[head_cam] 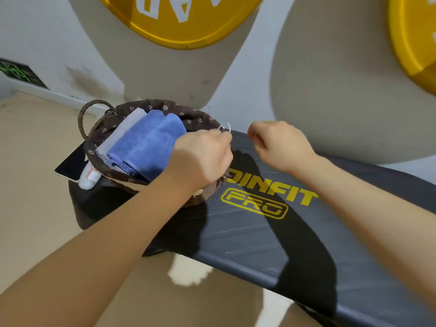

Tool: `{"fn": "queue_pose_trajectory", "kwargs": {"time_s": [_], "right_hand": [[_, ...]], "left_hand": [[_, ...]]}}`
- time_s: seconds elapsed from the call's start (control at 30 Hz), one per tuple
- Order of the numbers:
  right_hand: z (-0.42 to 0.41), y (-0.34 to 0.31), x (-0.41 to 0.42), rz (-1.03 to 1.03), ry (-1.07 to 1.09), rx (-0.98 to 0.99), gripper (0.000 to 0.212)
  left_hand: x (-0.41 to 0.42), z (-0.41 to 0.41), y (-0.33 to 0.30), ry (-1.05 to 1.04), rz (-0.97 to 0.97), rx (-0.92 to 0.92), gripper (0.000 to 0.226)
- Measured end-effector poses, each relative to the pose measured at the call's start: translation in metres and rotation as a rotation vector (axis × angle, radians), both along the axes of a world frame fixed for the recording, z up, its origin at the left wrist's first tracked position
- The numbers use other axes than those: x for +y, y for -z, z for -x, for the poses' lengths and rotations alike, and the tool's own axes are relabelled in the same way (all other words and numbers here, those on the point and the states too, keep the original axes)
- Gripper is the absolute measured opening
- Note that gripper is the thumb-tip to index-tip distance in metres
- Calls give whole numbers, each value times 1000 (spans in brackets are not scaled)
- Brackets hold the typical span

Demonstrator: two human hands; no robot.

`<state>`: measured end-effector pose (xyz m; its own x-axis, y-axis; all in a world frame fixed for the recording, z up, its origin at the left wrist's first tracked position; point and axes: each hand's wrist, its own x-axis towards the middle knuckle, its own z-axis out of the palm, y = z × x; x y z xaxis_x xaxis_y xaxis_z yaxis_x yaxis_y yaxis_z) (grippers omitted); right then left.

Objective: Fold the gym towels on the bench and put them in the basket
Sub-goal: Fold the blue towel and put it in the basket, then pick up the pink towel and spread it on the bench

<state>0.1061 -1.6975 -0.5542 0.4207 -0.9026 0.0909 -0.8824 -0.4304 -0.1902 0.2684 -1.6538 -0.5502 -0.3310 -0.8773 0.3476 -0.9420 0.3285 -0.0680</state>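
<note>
Both forearms reach across the bench point(259, 232); left hand point(203, 156) curls at the basket point(151, 107) rim, grasp unclear, right hand point(278, 145) curled, apparently empty, just beside; folded towels point(146, 145) already packed inside, the job seemingly finished

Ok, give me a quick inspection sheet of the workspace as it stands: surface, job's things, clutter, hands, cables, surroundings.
Surface: dark padded bench with yellow lettering; no loose towel on the part in view.
Job's things: two folded blue towels and a grey towel lie side by side in the lined wicker basket at the bench end.
Clutter: dark tablet and white bottle beside the basket.
Hands: left hand curled at the basket rim, a thin ring at its fingertips; right hand curled above the bench, contents unclear.
Cables: nothing seen.
Surroundings: yellow weight plates, white wall, tan floor.
</note>
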Motion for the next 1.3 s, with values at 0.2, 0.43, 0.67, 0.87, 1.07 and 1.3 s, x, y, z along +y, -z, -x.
{"fn": "queue_pose_trajectory", "kwargs": {"time_s": [0.2,0.43,0.67,0.87,1.07,1.3], "right_hand": [[90,7,-1,-175,160,86,30],[183,-96,46,-647,228,90,27],[216,-255,124,-912,268,136,23],[218,-385,192,-904,498,8,32],[236,-449,290,-811,784,-105,33],[292,-462,445,-765,1183,-252,32]], "left_hand": [[-19,71,-8,104,-127,100,32],[4,147,-93,75,-609,33,49],[63,174,-236,136,-893,-28,23],[75,193,-356,266,-995,-94,21],[134,263,-417,602,-1016,-108,16],[236,370,-443,964,-1054,-229,17]]}}
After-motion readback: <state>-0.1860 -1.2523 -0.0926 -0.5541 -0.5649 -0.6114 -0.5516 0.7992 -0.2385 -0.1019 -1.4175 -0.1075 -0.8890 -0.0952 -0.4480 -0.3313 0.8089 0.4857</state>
